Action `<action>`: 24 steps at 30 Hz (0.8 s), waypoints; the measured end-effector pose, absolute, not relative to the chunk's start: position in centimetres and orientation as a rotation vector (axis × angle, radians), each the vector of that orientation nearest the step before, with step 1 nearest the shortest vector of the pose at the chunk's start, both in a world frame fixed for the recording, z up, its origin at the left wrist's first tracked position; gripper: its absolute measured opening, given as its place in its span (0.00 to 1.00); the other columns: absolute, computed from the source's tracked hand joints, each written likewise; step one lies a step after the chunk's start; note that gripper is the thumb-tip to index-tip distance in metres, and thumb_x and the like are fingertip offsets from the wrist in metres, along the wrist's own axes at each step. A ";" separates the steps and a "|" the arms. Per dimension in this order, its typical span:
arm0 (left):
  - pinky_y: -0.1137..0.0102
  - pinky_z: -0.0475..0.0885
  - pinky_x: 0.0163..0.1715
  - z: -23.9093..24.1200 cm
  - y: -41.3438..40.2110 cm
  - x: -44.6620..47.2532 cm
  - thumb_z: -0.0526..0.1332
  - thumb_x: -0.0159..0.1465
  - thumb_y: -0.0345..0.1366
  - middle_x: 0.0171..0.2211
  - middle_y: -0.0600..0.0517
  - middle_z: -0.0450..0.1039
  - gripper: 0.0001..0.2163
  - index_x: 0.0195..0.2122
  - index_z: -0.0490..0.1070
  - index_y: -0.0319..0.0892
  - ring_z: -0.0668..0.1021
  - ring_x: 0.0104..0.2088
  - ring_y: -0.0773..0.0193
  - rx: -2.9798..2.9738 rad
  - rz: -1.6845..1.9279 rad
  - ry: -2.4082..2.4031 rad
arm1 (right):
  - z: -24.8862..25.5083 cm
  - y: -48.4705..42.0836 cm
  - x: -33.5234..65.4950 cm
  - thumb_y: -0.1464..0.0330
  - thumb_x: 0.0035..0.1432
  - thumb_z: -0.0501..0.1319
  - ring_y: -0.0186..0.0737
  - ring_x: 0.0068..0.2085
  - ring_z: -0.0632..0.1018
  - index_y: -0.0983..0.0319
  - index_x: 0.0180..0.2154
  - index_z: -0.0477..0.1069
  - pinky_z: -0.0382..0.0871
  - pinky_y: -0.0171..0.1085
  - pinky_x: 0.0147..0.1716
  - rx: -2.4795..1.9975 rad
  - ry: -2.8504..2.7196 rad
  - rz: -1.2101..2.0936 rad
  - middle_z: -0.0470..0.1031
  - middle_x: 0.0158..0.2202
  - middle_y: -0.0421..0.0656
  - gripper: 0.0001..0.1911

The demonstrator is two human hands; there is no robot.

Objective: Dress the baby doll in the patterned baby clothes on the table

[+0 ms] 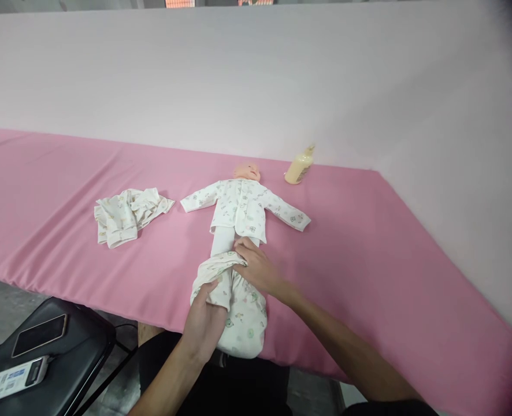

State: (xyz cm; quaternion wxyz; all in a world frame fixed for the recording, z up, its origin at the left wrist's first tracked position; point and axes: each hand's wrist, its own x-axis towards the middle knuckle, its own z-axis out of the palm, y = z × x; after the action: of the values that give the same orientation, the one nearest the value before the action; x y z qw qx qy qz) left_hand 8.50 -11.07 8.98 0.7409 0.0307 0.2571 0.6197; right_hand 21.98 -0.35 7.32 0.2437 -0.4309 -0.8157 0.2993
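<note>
A baby doll (247,172) lies on its back on the pink table cover (368,248), dressed in a white printed top (242,208), arms spread. White printed trousers (241,312) are bunched around its legs near the table's front edge. My left hand (204,320) grips the left side of the trousers' waistband. My right hand (256,266) pinches the waistband's right side, just below the top's hem. Both hands are closed on the cloth.
A crumpled set of matching baby clothes (128,215) lies left of the doll. A cream bottle (299,166) lies on its side behind the doll's head. A black chair (60,358) at lower left carries a phone (39,334) and a power bank (15,378).
</note>
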 end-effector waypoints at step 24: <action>0.59 0.60 0.63 8.1 -11.9 9.1 0.56 0.65 0.29 0.54 0.45 0.74 0.22 0.61 0.66 0.40 0.71 0.59 0.54 0.129 1.375 0.577 | 11.1 2.0 22.5 0.56 0.52 0.66 0.41 0.38 0.72 0.58 0.36 0.68 0.63 0.36 0.33 -1.180 -2.323 1.253 0.72 0.37 0.39 0.16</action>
State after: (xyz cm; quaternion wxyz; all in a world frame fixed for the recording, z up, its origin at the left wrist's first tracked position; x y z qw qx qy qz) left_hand 9.05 -11.89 8.13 0.7329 0.0584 0.2625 0.6249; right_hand 22.53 1.97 11.06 0.1251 -0.4049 -0.7972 0.4300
